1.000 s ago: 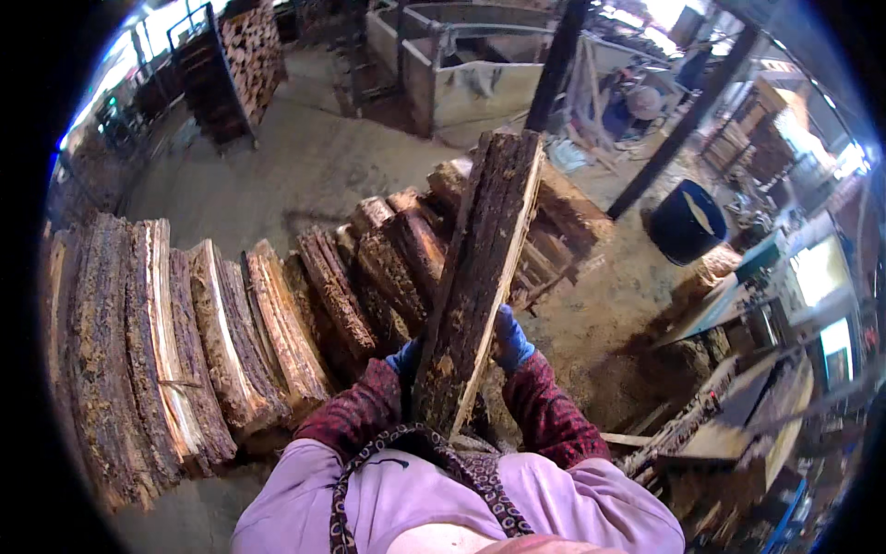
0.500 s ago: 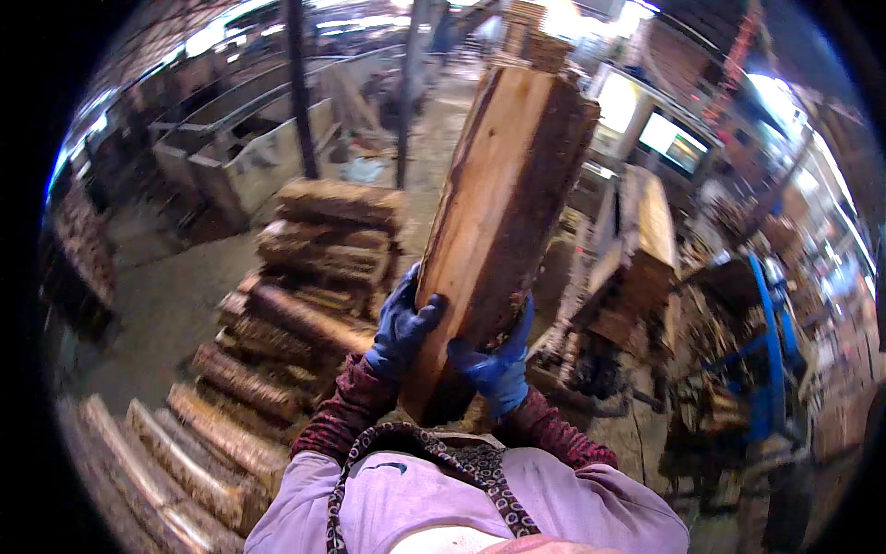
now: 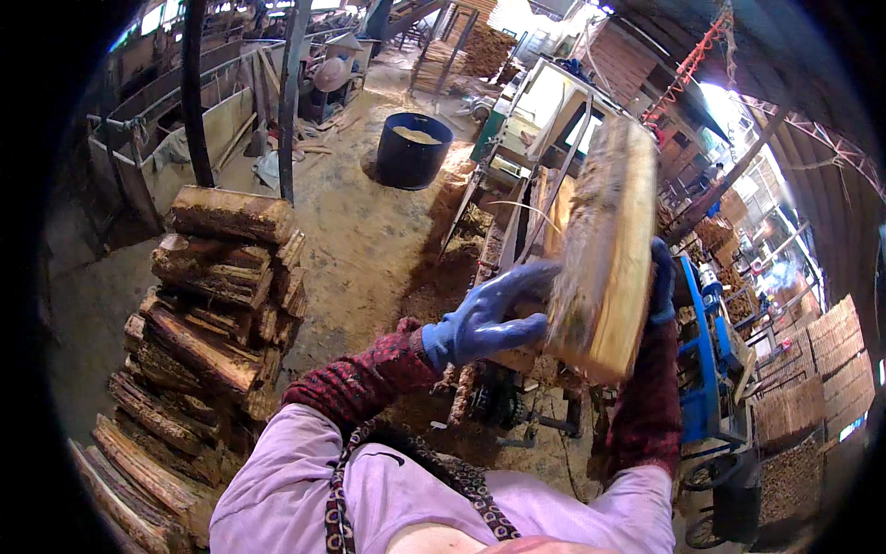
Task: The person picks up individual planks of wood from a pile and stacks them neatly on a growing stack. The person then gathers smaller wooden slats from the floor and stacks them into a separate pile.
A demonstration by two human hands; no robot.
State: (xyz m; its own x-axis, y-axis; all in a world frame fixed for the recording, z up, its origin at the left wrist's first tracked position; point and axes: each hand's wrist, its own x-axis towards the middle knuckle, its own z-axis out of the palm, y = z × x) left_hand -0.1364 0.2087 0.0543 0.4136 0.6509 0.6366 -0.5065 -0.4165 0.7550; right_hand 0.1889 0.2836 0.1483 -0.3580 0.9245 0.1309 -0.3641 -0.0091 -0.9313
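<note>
A thick, rough-sawn wood slab stands tilted up in front of me to the right, dark bark along its left side and pale cut wood on its right. It is slightly blurred. My left hand, in a blue glove, steadies the bark side near the lower end, thumb and fingers apart around the edge. The slab hides some of its fingertips. On the opposite side, my right hand, also blue-gloved, grips the slab's edge; its fingers are partly hidden. Just behind the slab is a machine bed with wood on it.
A stack of bark-edged slabs rises at my left. A black tub stands on the floor ahead, beyond it stacked boards. Dark posts rise at the far left. A blue metal frame and stacked thin boards are at the right.
The slab has swung from the middle to the right and turned, so its bark now faces left. Both hands moved right with it; the view has turned right.
</note>
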